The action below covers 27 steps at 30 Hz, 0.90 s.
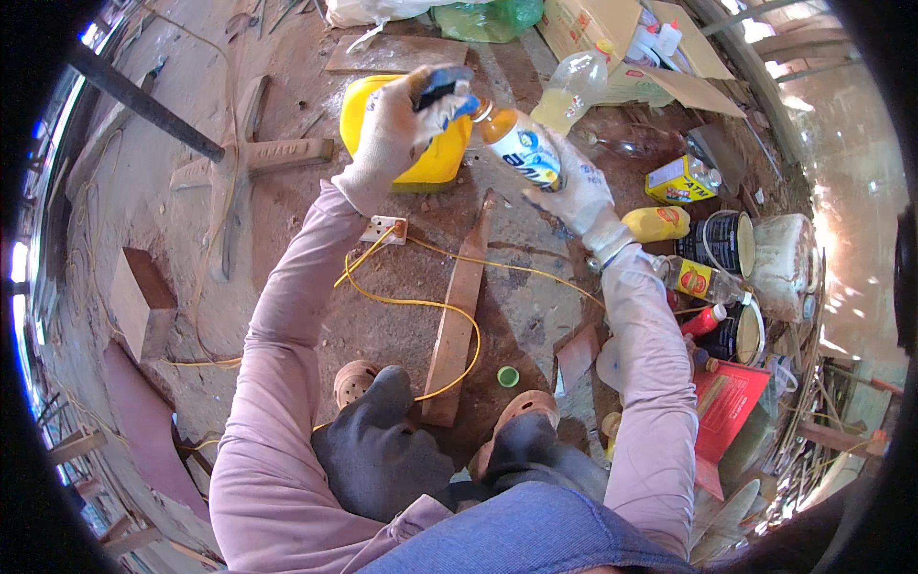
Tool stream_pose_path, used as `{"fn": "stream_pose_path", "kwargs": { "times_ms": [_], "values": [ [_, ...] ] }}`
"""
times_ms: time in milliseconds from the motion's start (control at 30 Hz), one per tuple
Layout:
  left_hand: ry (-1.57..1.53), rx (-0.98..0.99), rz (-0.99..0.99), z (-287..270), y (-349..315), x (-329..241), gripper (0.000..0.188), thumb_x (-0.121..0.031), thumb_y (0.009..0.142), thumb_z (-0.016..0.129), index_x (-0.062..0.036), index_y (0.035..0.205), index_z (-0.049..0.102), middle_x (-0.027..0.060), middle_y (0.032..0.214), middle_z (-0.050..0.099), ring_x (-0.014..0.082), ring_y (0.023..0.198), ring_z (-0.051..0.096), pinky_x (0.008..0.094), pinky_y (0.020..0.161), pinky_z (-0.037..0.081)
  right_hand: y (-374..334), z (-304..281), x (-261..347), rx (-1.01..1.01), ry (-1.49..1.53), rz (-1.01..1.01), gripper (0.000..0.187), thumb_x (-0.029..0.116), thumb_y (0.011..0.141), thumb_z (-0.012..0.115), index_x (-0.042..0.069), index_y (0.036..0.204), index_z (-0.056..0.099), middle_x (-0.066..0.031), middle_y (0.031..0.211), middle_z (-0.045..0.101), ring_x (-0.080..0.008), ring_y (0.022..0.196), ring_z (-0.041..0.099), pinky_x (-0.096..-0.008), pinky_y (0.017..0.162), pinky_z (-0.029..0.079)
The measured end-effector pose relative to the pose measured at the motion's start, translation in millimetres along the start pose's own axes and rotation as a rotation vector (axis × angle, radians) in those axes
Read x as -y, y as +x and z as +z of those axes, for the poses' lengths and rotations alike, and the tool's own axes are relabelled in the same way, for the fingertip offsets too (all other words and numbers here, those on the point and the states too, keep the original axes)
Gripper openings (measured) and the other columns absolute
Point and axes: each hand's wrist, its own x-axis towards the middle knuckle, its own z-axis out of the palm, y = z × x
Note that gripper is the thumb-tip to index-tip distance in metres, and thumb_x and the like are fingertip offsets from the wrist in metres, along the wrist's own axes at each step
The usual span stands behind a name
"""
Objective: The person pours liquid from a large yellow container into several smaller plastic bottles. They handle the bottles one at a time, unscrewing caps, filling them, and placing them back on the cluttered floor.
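Observation:
My right hand [581, 196], in a pale work glove, grips a small bottle [528, 151] with a white and blue label and an amber neck. The bottle is tilted, its neck pointing up and left. Close by the neck, my gloved left hand [394, 120] is closed around something dark that I cannot make out; its fingertips look blue. Behind the left hand stands a yellow plastic jug [421, 170], partly covered by it. Just beyond the bottle is a clear plastic bottle [574, 88] with pale yellowish liquid.
A wooden plank [454, 330], yellow cord [449, 304], white socket [384, 230] and green cap [508, 376] lie on the ground. Several bottles and black buckets [729, 242] crowd the right, near an open cardboard box [585, 33]. A wooden cross-shaped base [277, 153] and block [143, 304] are left.

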Motion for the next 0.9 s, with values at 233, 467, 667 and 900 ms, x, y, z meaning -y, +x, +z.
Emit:
{"fn": "stream_pose_path", "kwargs": {
  "times_ms": [233,467,667,900],
  "values": [
    [0.169,0.207,-0.079,16.5,-16.5,-30.7,0.037,-0.027,0.092,0.072,0.0012,0.115,0.067,0.0032,0.097,0.071,0.0080,0.087,0.062,0.0247,0.080,0.050,-42.6,-24.3,15.0,0.020,0.008,0.104,0.087,0.025,0.070,0.083,0.008,0.144,0.042,-0.0175,0.134,0.057,-0.0344,0.123,0.056,-0.0416,0.104,0.045],
    [0.326,0.257,-0.145,39.5,-33.4,-52.7,0.029,-0.022,0.089,0.072,-0.0024,0.111,0.070,0.0033,0.088,0.071,0.0093,0.077,0.061,0.0274,0.074,0.051,-76.9,-38.0,23.0,0.034,-0.272,0.157,0.084,0.029,0.070,0.077,0.026,0.145,0.040,-0.0067,0.111,0.059,-0.0290,0.106,0.059,-0.0467,0.087,0.044],
    [0.490,0.324,-0.209,60.3,-42.0,-66.8,0.029,-0.022,0.090,0.070,-0.0042,0.112,0.071,0.0105,0.090,0.074,0.0170,0.078,0.067,0.0301,0.075,0.052,-102.1,-56.7,22.7,-0.080,-0.563,0.035,0.094,0.027,0.066,0.080,0.026,0.150,0.038,-0.0042,0.094,0.052,-0.0247,0.092,0.055,-0.0424,0.080,0.039],
    [0.104,0.445,-0.037,66.9,-63.1,-61.4,0.037,0.004,0.078,0.072,-0.0036,0.114,0.070,0.0103,0.114,0.070,0.0202,0.103,0.066,0.0305,0.092,0.050,-159.1,-37.2,15.6,0.151,0.510,0.168,0.093,0.029,0.072,0.084,0.014,0.150,0.034,-0.0148,0.126,0.063,-0.0298,0.109,0.064,-0.0388,0.092,0.051]
  ]
}}
